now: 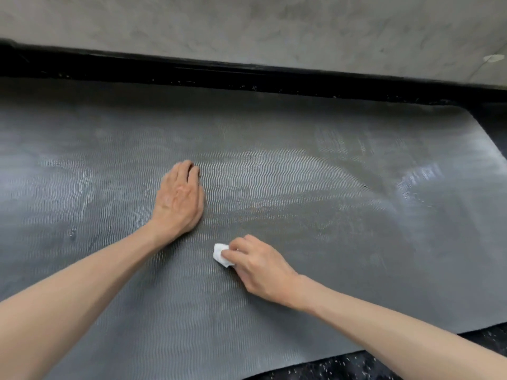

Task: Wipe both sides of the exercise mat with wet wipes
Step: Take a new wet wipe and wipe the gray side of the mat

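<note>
One grey exercise mat (301, 174), one wet wipe (220, 254). Right hand (258, 267) pinches the wipe against it. Left hand (179, 200) rests flat beyond, fingers straight.

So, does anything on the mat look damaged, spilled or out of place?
Nothing stands out. The mat lies flat; the shiny patch near its right end looks like wetness from wiping. The right hand pinches the wipe on it.

My left hand (178, 198) lies flat at the centre of the mat (343, 215); my right hand (260, 267), nearer its front edge, holds a wipe (220, 253) on it.
</note>
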Available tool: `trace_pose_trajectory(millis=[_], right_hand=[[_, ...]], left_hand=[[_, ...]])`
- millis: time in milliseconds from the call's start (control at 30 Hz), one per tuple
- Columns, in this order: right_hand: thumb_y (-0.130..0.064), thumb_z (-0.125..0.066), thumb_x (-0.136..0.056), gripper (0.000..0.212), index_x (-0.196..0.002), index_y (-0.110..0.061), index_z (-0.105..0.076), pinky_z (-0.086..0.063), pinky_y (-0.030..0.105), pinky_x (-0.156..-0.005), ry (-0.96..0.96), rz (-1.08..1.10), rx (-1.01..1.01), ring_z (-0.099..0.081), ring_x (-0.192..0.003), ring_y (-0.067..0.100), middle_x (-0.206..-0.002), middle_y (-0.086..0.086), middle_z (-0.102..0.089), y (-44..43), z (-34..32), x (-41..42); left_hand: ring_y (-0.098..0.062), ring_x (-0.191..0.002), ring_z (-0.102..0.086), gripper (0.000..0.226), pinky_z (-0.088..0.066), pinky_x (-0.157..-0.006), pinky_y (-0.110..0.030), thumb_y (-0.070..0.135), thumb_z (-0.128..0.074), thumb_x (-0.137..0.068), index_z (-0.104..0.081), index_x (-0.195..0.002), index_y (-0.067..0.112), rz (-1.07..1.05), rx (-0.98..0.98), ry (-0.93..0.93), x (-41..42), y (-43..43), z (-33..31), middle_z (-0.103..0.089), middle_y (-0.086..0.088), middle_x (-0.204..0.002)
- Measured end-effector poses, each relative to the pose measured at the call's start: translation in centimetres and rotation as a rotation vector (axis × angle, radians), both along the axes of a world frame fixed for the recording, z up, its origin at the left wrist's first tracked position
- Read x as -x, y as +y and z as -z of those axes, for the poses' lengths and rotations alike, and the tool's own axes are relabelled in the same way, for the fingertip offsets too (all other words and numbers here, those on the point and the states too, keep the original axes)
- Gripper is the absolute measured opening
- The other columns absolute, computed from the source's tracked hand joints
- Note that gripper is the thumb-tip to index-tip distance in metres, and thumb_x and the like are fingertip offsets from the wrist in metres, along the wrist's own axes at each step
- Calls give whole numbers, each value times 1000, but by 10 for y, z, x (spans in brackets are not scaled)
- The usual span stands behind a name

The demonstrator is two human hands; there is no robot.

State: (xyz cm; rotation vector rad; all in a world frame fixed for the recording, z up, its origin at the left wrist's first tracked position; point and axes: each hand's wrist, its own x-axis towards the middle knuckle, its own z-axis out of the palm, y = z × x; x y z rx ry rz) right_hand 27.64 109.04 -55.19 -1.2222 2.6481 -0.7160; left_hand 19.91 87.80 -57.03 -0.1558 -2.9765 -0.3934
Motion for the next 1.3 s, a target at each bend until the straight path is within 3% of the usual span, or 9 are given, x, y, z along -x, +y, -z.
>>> trace_pose_trajectory(millis=[233, 433, 567, 733, 833, 1000, 1100, 1200, 1300], right_hand=[[7, -60, -82, 14, -92, 3, -70, -50, 41, -54, 95, 245, 24, -57, -72, 34, -84, 16, -62, -27, 0, 106], [6, -58, -80, 22, -97, -4, -67, -44, 37, -58, 94, 14, 14, -50, -75, 30, -91, 13, -60, -8, 4, 75], [9, -59, -78, 23, -95, -2, -70, -48, 39, -51, 134, 130, -8, -55, -74, 33, -85, 14, -60, -32, 5, 140], [13, -62, -74, 25, -93, -1, -69, -42, 35, -55, 161, 77, -6, -53, -74, 32, -86, 15, -59, -31, 4, 129], [9, -57, -74, 27, -95, -3, -69, -45, 35, -57, 145, -10, -12, -54, -78, 32, -88, 13, -60, -29, 4, 130], [7, -61, -79, 24, -93, -8, -74, -48, 42, -58, 198, 240, -42, -52, -74, 33, -85, 10, -60, -65, 6, 209], [9, -56, -76, 29, -92, -9, -71, -44, 34, -58, 251, 180, -11, -50, -71, 29, -85, 10, -60, -62, 11, 191], [6, -49, -72, 35, -94, -9, -72, -41, 29, -55, 269, 66, 30, -51, -70, 28, -85, 10, -63, -52, 16, 187], [9, -57, -76, 29, -92, -8, -75, -42, 34, -57, 255, 199, 4, -49, -68, 28, -80, 11, -62, -70, 15, 250]], left_hand=[[-35, -127, -41, 41, -34, -110, -46, 17, -42, -97, -45, -132, -4, -15, -88, -4, -4, -1, 15, -44, -21, -136], [-31, -129, -38, 40, -27, -114, -39, 13, -48, -97, -45, -133, -3, -34, -124, -32, -6, -2, 10, -42, -17, -138], [-28, -131, -36, 45, -25, -115, -38, 22, -39, -97, -46, -134, -1, -62, -125, -62, -5, -1, 7, -42, -15, -140], [-37, -138, -31, 50, -17, -114, -56, 36, -35, -91, -52, -132, 13, -189, -85, -86, -5, 2, 7, -44, -8, -143], [-40, -137, -31, 51, -23, -112, -57, 41, -35, -87, -54, -128, 17, -222, -75, -101, -2, 1, 8, -44, -13, -141], [-29, -122, -42, 44, -34, -101, -48, 45, -39, -85, -57, -120, 26, -227, -45, -67, 7, -8, 5, -50, -4, -133], [-25, -113, -46, 36, -34, -92, -42, 39, -37, -89, -57, -117, 28, -250, -8, -30, 15, -11, 7, -51, 0, -128], [-24, -116, -44, 33, -33, -94, -41, 35, -38, -91, -56, -116, 27, -264, -11, 1, 14, -9, 14, -48, 0, -127], [-28, -120, -43, 38, -37, -98, -46, 37, -40, -89, -57, -119, 21, -310, -48, -9, 14, -10, 15, -48, -7, -131]])
